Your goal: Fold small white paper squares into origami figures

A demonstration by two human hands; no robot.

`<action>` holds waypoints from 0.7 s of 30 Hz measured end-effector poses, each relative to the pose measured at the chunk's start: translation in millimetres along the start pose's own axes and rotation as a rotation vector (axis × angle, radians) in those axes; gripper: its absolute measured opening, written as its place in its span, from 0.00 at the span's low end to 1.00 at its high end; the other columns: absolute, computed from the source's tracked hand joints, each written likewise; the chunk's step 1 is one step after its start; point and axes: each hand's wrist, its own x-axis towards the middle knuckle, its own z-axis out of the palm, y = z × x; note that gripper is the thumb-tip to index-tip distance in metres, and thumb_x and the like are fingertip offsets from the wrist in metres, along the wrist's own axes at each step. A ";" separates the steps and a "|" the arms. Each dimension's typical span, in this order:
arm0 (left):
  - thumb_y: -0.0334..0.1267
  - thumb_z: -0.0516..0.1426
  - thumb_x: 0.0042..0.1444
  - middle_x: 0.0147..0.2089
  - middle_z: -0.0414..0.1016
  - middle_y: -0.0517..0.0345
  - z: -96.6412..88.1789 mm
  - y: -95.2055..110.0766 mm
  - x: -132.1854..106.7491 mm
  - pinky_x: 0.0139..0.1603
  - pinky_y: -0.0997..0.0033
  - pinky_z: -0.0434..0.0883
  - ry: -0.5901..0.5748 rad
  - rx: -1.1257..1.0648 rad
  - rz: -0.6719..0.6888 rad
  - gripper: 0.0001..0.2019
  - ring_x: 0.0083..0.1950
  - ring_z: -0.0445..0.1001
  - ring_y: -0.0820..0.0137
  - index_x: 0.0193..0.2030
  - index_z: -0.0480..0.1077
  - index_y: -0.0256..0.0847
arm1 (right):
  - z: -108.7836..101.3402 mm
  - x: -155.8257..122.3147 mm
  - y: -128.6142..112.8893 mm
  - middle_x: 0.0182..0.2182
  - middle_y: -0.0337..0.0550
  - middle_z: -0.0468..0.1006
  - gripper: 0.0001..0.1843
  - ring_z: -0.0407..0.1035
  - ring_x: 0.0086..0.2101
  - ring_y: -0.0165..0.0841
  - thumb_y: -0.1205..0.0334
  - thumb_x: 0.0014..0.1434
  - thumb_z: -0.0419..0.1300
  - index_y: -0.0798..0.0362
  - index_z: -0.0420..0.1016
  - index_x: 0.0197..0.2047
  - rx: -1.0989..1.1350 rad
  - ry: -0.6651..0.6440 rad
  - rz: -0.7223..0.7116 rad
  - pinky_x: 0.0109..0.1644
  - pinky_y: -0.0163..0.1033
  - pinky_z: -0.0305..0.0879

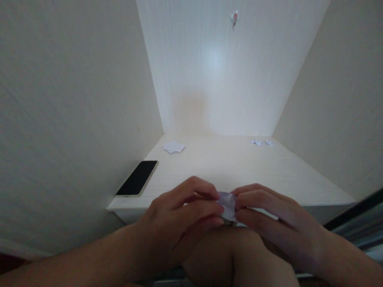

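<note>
Between my two hands is a small piece of folded white paper [228, 205], creased and slightly crumpled, held just in front of the shelf's near edge and above my knees. My left hand [188, 211] pinches its left side with thumb and fingers. On the right side, the fingertips of my right hand [272, 215] grip it too. Part of the paper is hidden behind the fingertips of both hands.
A black-screened phone [138, 178] lies at the left of the white shelf [209, 159]. Behind it rest flat white paper sheets [174, 147]. Several small folded papers [258, 142] lie at the back right. Panels enclose the sides and back; a hook [235, 18] is on the back panel.
</note>
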 end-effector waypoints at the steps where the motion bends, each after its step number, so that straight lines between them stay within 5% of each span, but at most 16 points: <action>1: 0.29 0.59 0.64 0.47 0.76 0.53 0.2 1.9 3.4 0.43 0.76 0.78 0.028 -0.019 -0.052 0.08 0.43 0.78 0.72 0.48 0.76 0.40 | -1.5 -0.8 0.2 0.48 0.45 0.80 0.08 0.76 0.46 0.33 0.64 0.72 0.55 0.47 0.73 0.50 -0.014 -0.025 0.008 0.46 0.33 0.74; 8: 0.30 0.59 0.62 0.48 0.75 0.54 2.0 10.1 26.4 0.42 0.72 0.77 -0.083 -0.205 -0.361 0.08 0.39 0.77 0.74 0.44 0.80 0.41 | -7.9 2.4 -4.8 0.43 0.44 0.81 0.09 0.77 0.44 0.33 0.63 0.71 0.54 0.48 0.76 0.48 -0.109 -0.101 0.019 0.48 0.34 0.74; 14: 0.35 0.63 0.61 0.46 0.78 0.60 1.1 8.1 31.1 0.40 0.77 0.77 -0.221 -0.388 -0.573 0.07 0.44 0.78 0.72 0.45 0.79 0.44 | -7.7 2.9 -6.2 0.41 0.44 0.82 0.08 0.77 0.41 0.34 0.62 0.69 0.56 0.48 0.77 0.47 -0.138 -0.093 0.018 0.44 0.34 0.74; 21: 0.35 0.64 0.59 0.43 0.79 0.61 -1.0 7.4 35.0 0.36 0.81 0.76 -0.241 -0.466 -0.604 0.03 0.41 0.79 0.74 0.39 0.80 0.43 | -8.0 0.9 -5.7 0.44 0.42 0.81 0.08 0.75 0.41 0.32 0.59 0.72 0.55 0.47 0.75 0.49 -0.010 -0.135 0.145 0.45 0.34 0.71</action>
